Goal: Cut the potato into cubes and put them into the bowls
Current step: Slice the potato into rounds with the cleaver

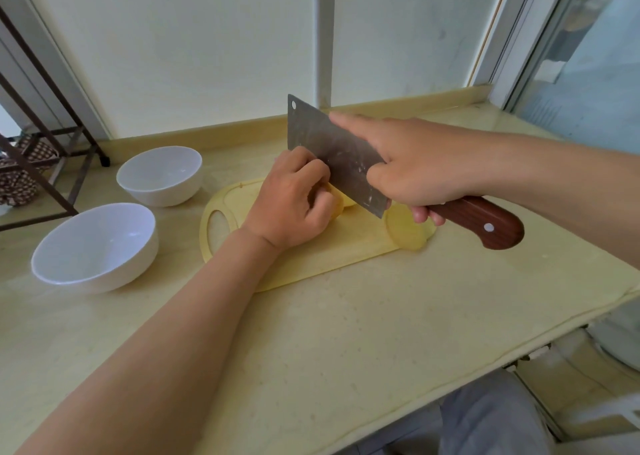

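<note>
A peeled potato (341,202) lies on the pale yellow cutting board (311,264), mostly hidden under my left hand (294,202), whose curled fingers hold it down. My right hand (415,170) grips the wooden handle of a steel cleaver (332,150), index finger stretched along the blade. The blade stands against my left knuckles, its edge down on the potato. A cut potato slice (405,229) lies flat at the board's right end. Two white bowls sit to the left, one farther back (160,175) and one nearer (95,247); both look empty.
The beige countertop (311,350) ends in an edge at the lower right. A dark metal rack (45,125) stands at the far left. A low backsplash and frosted window panels run behind the board.
</note>
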{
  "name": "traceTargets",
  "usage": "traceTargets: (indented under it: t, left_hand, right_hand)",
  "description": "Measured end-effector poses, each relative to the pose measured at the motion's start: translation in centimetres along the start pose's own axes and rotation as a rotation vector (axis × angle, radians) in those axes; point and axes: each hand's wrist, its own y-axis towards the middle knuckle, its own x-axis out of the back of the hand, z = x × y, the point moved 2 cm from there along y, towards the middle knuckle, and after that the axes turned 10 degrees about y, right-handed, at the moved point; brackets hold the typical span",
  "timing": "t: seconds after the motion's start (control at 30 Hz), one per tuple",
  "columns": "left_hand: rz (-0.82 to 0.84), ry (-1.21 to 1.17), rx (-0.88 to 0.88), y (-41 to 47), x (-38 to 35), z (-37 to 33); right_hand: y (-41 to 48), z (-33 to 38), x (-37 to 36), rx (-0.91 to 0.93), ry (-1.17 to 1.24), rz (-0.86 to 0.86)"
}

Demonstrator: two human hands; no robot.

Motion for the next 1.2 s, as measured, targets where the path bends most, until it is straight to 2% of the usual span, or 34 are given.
traceTargets:
  t: [0.43,0.83,1.03,1.2]
  left_hand:
    - [-0.038,-0.035,0.036,0.0,-0.3,0.3]
    - [-0.055,-0.066,0.042,0.0,-0.2,0.1]
    - [0.011,-0.096,0.093,0.0,0.4,-0.1]
    - [0.148,-0.052,0.081,-0.7,2.3,0.3]
  right_hand:
    - [1.3,-0.3,-0.3,0.000,-0.030,0.030]
    - [5.4,-2.5,-5.1,-0.022,0.047,0.110]
    - [5.6,-2.1,-5.2,-0.011,0.033,0.083]
    - [5.8,-1.8,-4.9,-0.012,0.042,0.104]
